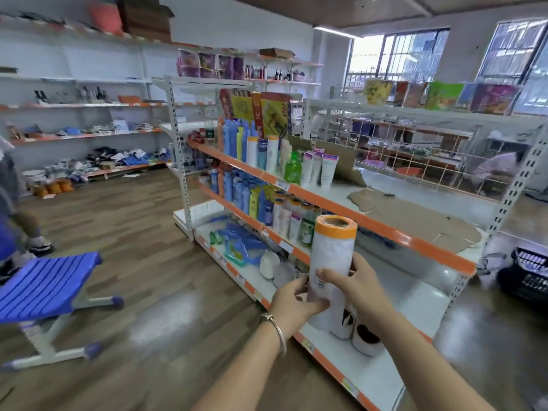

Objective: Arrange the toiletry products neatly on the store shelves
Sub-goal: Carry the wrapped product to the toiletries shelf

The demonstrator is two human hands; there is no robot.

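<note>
At about nine o'clock in the head view a blue stool (47, 287) is standing on the wooden floor (142, 232), well apart from the shelving. Going to the right, the person's left hand (292, 302) is closing its fingers around the lower part of a tall white bottle with an orange cap (332, 262), and the right hand (360, 287) is wrapping the same bottle from the other side, so both hands are clamped on it together. The bottle is standing upright in the air, near the centre of the view, in front of the middle shelf (299, 252) and above the bottom shelf (370, 378). At about twelve o'clock from the bottle, the top shelf (385, 225) is carrying a row of blue and white bottles (252, 143), a green bottle (293, 169) and white tubes (318, 167); to the right of them it is holding only flat pieces of cardboard (415, 215). Below the hands, at about five o'clock, some white containers (355, 330) are sitting on the bottom shelf. The step in hand seems to be carrying one product to its place. The next move probably calls for choosing a free spot beside similar white bottles, lowering the bottle upright, and turning the label to the front without knocking the neighbours. At the far right, about three o'clock, a dark basket (527, 271) is resting on the floor.
</note>
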